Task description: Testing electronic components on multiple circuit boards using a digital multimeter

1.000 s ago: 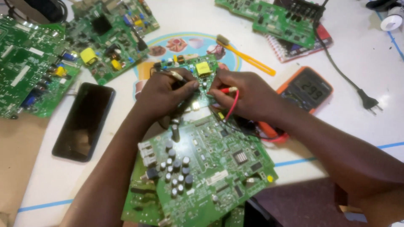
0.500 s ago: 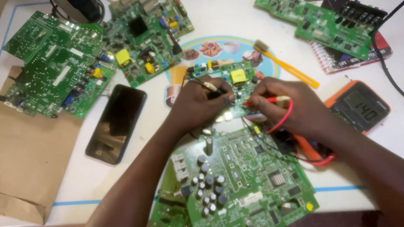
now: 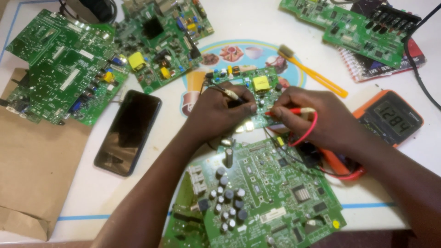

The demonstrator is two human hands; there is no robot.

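A black probe (image 3: 229, 94) is pinched between the closed fingers of the left hand (image 3: 218, 112), its tip set down on the small board (image 3: 250, 92) at the middle of the table (image 3: 257, 23). A red probe (image 3: 289, 111) is pinched in the same way by the right hand (image 3: 312, 119), its tip pointed left onto the same board, just beside the left fingertips. A red lead (image 3: 310, 131) is looped from it under the right hand.

Near the hands, a large board (image 3: 271, 197) with grey capacitors is laid, partly under the wrists. To the right, an orange meter (image 3: 390, 121) with a grey display is seen. A round, blue-rimmed printed mat (image 3: 239, 50) is covered in part by the small board. A yellow brush (image 3: 312, 71) is laid far right of it. A black phone (image 3: 128, 131) is placed to the left, and a brown paper bag (image 3: 36, 170) at the near left. More green boards (image 3: 64, 64) are spread along the far edge.
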